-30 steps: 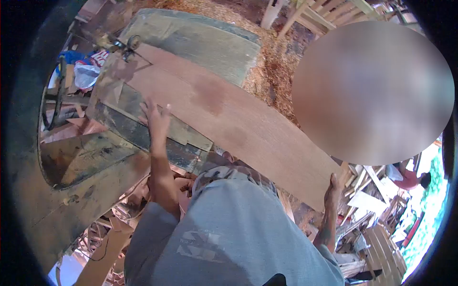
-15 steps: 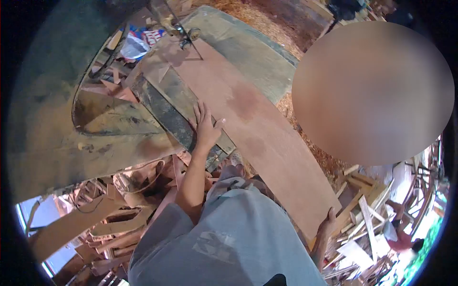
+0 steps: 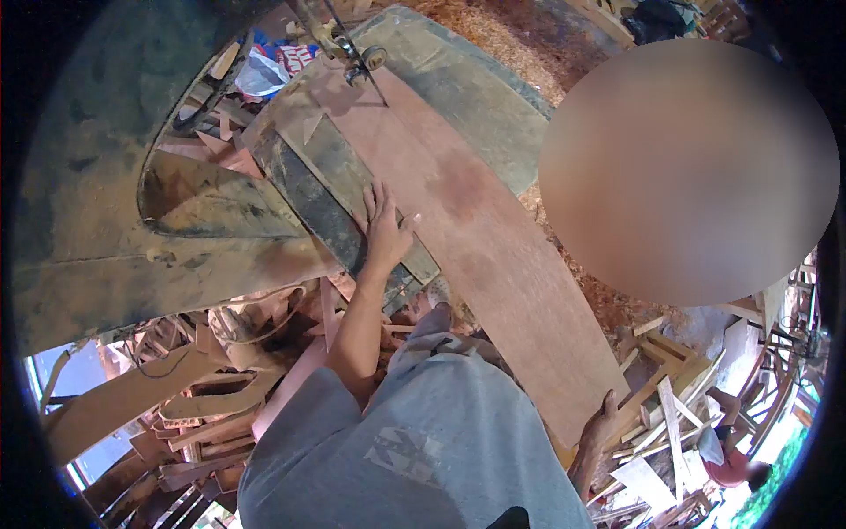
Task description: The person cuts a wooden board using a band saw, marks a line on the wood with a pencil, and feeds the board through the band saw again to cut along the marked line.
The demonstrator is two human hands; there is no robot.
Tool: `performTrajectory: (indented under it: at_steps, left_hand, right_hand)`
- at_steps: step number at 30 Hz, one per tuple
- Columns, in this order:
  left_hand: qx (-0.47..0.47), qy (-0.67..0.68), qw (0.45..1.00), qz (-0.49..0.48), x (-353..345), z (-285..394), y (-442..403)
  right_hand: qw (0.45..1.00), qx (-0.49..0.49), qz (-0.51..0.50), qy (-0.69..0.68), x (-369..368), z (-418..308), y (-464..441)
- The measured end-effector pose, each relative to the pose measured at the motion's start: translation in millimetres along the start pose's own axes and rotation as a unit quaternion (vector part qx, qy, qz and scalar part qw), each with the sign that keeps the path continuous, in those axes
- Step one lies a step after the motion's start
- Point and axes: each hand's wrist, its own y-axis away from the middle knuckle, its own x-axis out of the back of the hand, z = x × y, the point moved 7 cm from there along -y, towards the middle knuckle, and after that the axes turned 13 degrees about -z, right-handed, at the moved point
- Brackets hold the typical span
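A long, wide wooden board [image 3: 515, 282] lies on a worn table and runs from a band saw blade [image 3: 371, 79] at the top toward my body. My left hand [image 3: 388, 231] rests with its fingers stretched over a narrow wooden strip [image 3: 322, 159] along the board's left side, its thumb reaching to the board's edge. At the near right end of the board, my right hand [image 3: 599, 428] grips the corner; part of its fingers is hidden. Metal guide parts [image 3: 357, 62] sit around the blade.
A large saw body [image 3: 97, 194] stands on the left. Wood scraps [image 3: 220, 406] pile up at lower left, more offcuts [image 3: 674, 423] at right. Sawdust [image 3: 520, 44] covers the ground behind the table. A person in red [image 3: 727, 467] is far right; a blurred disc hides the upper right.
The view has shifted slightly, so the saw and table appear a little farther right. Both hands keep their places on the strip and board; any feed of the board is too small to tell.
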Motion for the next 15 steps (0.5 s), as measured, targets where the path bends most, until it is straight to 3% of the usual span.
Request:
performTrajectory:
  at_steps: [4,9,15]
  left_hand:
    - [0.007,-0.013,1.0,0.016,1.7,-5.1,-9.2]
    - [0.022,-0.002,1.0,0.003,8.5,-5.5,-12.8]
    - [0.033,0.0,0.999,0.007,9.0,-7.6,-14.7]
  right_hand:
    - [0.999,-0.011,0.026,-0.044,-38.4,-54.0,10.8]
    - [0.991,0.014,-0.017,-0.133,-39.9,-39.3,-6.8]
    - [0.996,0.019,-0.002,-0.09,-30.6,-32.1,-12.0]
